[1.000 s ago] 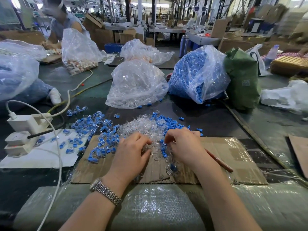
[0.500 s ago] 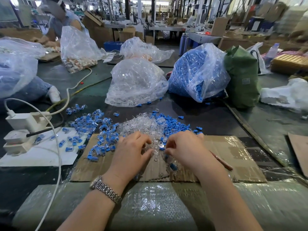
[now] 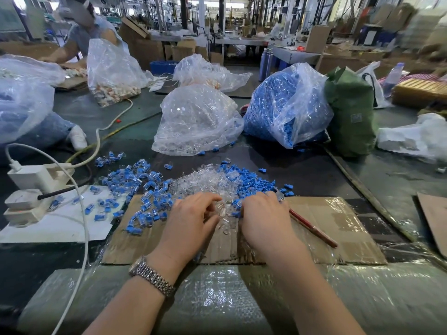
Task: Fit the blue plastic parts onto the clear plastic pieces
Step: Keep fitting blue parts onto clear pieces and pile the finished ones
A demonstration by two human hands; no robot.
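Clear plastic pieces (image 3: 223,215) lie in the narrow gap between both hands, over the cardboard sheet (image 3: 338,226). Left hand (image 3: 191,221) has its fingers curled inward toward them, right hand (image 3: 263,218) likewise; what either actually pinches is hidden by the fingers. Just beyond the fingertips sits the heap of clear pieces (image 3: 203,182), flanked by loose blue plastic parts (image 3: 251,182) on its right and assembled blue-and-clear units (image 3: 135,180) on its left. A red pencil (image 3: 312,228) lies beside the right wrist.

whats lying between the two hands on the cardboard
In the head view, a small cluster of clear plastic pieces lies between the left hand and right hand.
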